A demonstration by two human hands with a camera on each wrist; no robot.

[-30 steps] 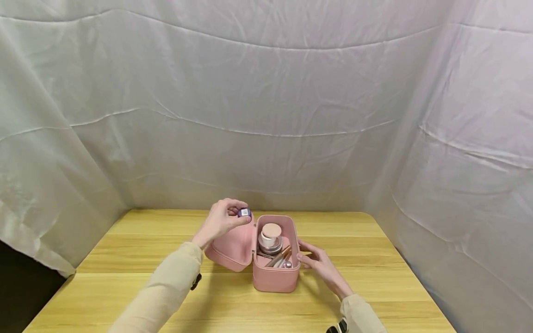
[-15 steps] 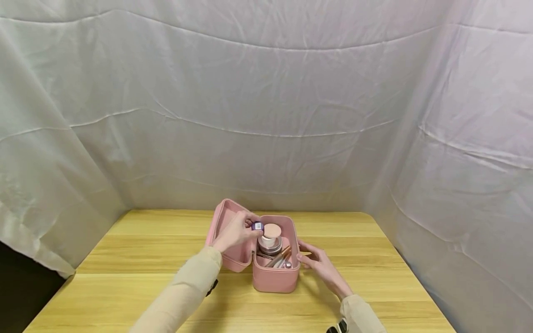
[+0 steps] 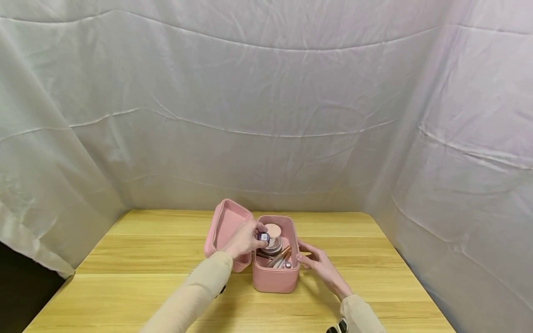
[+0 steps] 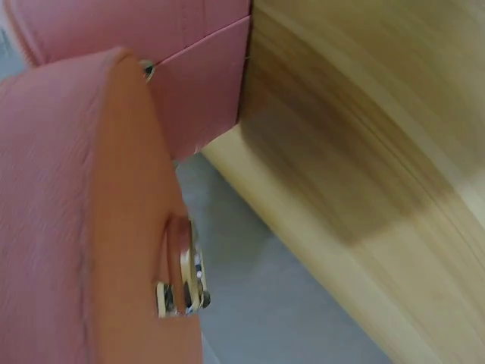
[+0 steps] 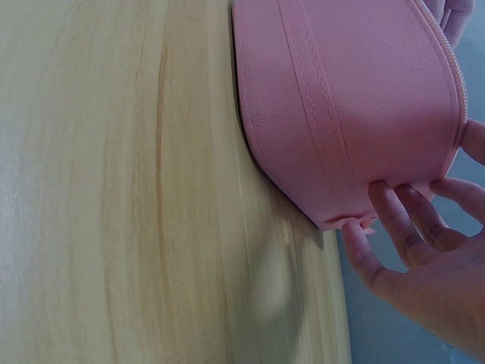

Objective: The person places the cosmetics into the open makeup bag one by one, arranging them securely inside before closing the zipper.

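Note:
A pink cosmetic case [image 3: 275, 280] stands unzipped, its lid [image 3: 226, 224] folded back to the left. Between thumb and fingers, my left hand [image 3: 243, 239] pinches a small dark purple round container [image 3: 263, 237] with a white label, over the case's left side. Inside lie a jar with a beige top [image 3: 273, 230], a silvery round container [image 3: 275, 249] and several slim tubes [image 3: 279, 261]. My right hand [image 3: 320, 263] holds the case's right wall, thumb at the rim. Its fingertips [image 5: 383, 189] touch the outer wall in the right wrist view. The left wrist view hides the left hand.
The case rests on a wooden table [image 3: 145, 277] near its far edge. Grey-white cloth [image 3: 258, 115] hangs behind and at both sides. A gold clasp [image 4: 189, 273] juts from the lid in the left wrist view.
My left hand has carried the purple container right and down, from above the lid to over the case's contents. The lid now shows more. The right hand has stayed still.

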